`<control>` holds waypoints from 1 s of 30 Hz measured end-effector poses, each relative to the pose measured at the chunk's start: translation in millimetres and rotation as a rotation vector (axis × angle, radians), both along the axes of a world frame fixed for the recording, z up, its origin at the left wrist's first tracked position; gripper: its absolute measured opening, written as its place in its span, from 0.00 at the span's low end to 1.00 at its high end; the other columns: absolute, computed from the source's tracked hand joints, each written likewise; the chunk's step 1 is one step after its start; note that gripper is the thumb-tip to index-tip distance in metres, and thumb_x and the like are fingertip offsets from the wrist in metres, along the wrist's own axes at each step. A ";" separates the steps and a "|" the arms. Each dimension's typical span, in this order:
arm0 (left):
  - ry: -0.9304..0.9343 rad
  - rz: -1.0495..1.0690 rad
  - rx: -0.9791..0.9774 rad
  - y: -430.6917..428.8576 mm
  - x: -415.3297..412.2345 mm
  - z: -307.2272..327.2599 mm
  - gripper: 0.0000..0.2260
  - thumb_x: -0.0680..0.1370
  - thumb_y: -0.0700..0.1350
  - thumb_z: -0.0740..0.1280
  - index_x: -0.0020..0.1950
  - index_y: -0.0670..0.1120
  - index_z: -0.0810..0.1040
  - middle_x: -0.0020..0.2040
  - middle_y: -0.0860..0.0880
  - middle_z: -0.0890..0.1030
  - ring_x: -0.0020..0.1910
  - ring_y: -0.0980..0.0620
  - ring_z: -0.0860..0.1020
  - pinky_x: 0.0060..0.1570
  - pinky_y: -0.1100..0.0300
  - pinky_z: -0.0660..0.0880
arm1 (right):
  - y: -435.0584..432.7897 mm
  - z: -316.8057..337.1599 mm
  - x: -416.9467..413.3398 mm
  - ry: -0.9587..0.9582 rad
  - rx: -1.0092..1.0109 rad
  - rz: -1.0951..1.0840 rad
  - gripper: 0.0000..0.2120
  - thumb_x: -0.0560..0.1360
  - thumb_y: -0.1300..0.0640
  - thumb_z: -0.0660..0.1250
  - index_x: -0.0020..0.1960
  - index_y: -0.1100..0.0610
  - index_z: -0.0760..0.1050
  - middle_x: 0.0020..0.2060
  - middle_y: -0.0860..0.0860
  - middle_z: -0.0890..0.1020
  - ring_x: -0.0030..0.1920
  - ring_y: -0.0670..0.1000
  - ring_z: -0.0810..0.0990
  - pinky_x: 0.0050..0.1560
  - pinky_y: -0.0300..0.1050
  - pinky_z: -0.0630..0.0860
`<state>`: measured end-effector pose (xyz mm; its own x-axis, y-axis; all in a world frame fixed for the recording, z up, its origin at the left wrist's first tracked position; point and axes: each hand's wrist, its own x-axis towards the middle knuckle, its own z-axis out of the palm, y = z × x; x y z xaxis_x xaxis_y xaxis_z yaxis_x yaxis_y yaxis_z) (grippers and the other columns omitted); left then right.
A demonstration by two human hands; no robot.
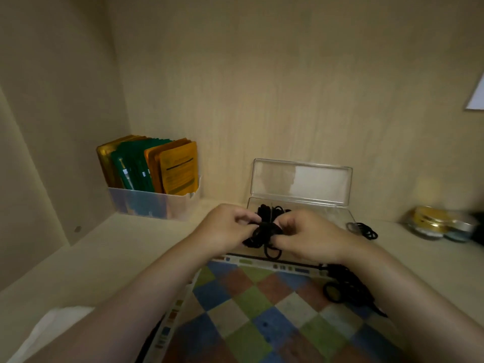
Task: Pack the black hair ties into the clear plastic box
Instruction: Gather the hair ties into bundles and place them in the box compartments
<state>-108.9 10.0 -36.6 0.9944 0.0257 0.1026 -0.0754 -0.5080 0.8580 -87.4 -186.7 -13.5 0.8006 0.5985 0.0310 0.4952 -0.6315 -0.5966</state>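
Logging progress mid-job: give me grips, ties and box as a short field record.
left grip: pinches tie bundle
right grip: pinches same bundle
box: behind the bundle, lid open, upright
in box: ties at left end, it seems
loose ties: small pile right of box; bigger pile on mat

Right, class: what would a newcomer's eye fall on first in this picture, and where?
Probably the two hands at centre: left hand and right hand pinch a bundle of black hair ties in front of the clear plastic box, its lid standing open. Then the orange and green packets upright at back left, and the checked mat in the foreground.
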 end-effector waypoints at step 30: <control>0.167 -0.086 -0.730 -62.3 -9.4 -33.3 0.11 0.78 0.43 0.70 0.60 0.43 0.83 0.54 0.42 0.86 0.50 0.46 0.86 0.47 0.55 0.83 | -38.1 -22.9 -10.2 0.481 0.582 -0.174 0.10 0.77 0.60 0.69 0.53 0.67 0.81 0.43 0.61 0.85 0.26 0.50 0.77 0.21 0.38 0.68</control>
<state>-118.2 -52.3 -69.9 0.9968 -0.0485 -0.0631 0.0714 0.1960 0.9780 -97.7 -224.8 -36.4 0.8867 0.4566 -0.0728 0.0204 -0.1958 -0.9804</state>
